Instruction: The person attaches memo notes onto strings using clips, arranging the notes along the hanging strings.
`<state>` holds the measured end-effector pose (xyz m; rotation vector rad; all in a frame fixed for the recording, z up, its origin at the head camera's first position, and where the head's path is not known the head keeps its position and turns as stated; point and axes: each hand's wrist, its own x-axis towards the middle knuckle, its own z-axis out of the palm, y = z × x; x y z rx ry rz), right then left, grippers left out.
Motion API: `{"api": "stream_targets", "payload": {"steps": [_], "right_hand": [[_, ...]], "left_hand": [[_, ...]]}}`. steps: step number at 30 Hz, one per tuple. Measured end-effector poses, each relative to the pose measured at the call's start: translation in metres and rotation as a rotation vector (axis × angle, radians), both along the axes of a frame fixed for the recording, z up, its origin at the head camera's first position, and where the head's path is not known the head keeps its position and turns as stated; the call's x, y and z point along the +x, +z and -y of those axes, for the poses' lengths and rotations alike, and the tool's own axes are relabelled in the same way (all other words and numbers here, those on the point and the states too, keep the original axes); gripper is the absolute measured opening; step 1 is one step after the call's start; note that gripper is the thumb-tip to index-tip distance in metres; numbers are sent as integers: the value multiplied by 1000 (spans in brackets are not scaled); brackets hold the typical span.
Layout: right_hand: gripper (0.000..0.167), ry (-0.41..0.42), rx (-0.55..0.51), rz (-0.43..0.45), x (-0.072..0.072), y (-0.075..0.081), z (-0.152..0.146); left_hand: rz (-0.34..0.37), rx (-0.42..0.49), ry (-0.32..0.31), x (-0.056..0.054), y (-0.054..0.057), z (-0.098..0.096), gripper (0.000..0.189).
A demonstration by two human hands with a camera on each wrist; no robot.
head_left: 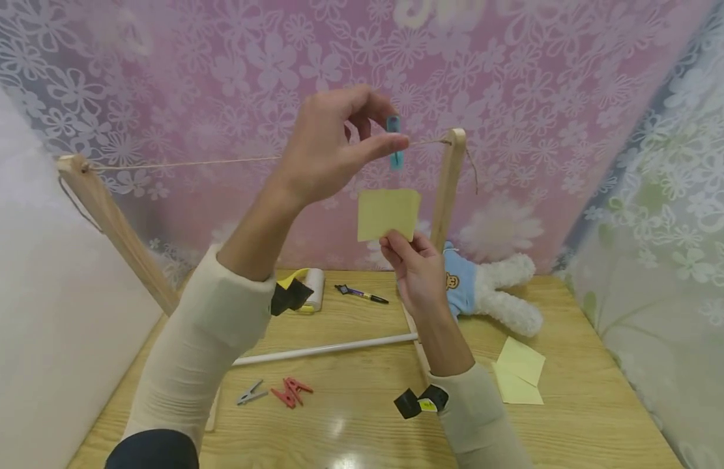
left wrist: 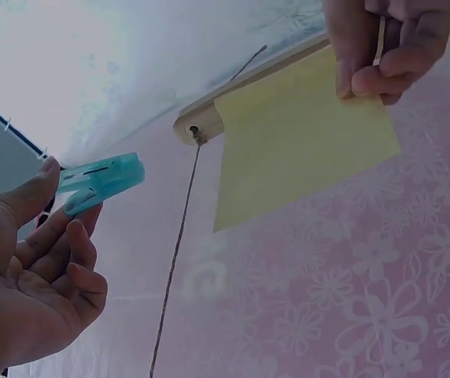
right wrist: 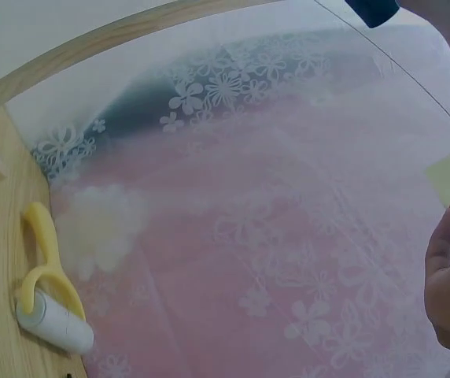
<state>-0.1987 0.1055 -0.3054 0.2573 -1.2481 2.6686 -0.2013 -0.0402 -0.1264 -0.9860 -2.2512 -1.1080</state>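
My left hand, raised at the cord, pinches a teal clothespin between thumb and fingers. In the left wrist view the teal clothespin points toward the yellow paper. Below it, my right hand holds a square yellow paper note by its lower edge, thumb in front. The note's top edge is a little below the clothespin, apart from it. The cord runs between two wooden posts, the right post close behind the note.
On the wooden table lie two red clothespins, a grey clothespin, a marker and a lint roller. A white rod crosses between the posts. At right are a plush toy and more yellow notes.
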Motion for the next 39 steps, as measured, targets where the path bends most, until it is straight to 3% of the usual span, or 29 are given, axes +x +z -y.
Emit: {"api": "stream_targets", "payload": {"steps": [5,11,17,23,32,39], "right_hand": [[18,-16,-77,35,-11,9,5],[22,-37,-153,53,-20,13,6],[17,-30,-209,63,-27,16,10],[14,-22,-210,63,-27,20,12],[15,-33,-223,63,-26,27,13],[15,-34,-228,64,-26,29,12]], "left_hand": [[-10,32,22,-12,10,-3,24],[-15,56,30,-24,13,-6,21],[51,105,31,-27,14,-9,15],[67,123,35,-32,11,-9,15],[125,73,58,-35,3,-8,13],[101,33,66,-38,0,-9,14]]}}
